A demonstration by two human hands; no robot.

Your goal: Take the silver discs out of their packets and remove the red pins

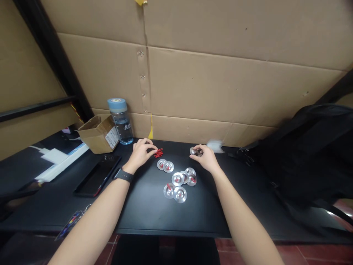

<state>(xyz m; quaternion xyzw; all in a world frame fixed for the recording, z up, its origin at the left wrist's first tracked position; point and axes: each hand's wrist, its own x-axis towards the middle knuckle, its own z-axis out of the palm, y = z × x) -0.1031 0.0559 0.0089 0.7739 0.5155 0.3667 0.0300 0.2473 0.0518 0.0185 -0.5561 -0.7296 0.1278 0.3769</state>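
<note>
My left hand (142, 152) is at the back of the table, thumb and forefinger pinched at the edge of a small heap of red cords (159, 153). On the right, my right hand (204, 156) grips a small silver finger cymbal (192, 151) by its side; the fingers partly cover it. Between my forearms lie several more round metal cymbals with domed centres. One pair of cymbals (168, 166) overlaps near the cords, a cluster (178, 179) lies in the middle, and another pair (180, 194) is closest to me. Bits of red show at their centres.
At the left stand an open cardboard box (95, 136) and a blue-lidded water bottle (121, 123). A black tablet (97, 176) and a keychain (73, 221) lie left of my arm. Behind my right hand is crumpled clear plastic (216, 146). A black backpack (309, 158) occupies the right side.
</note>
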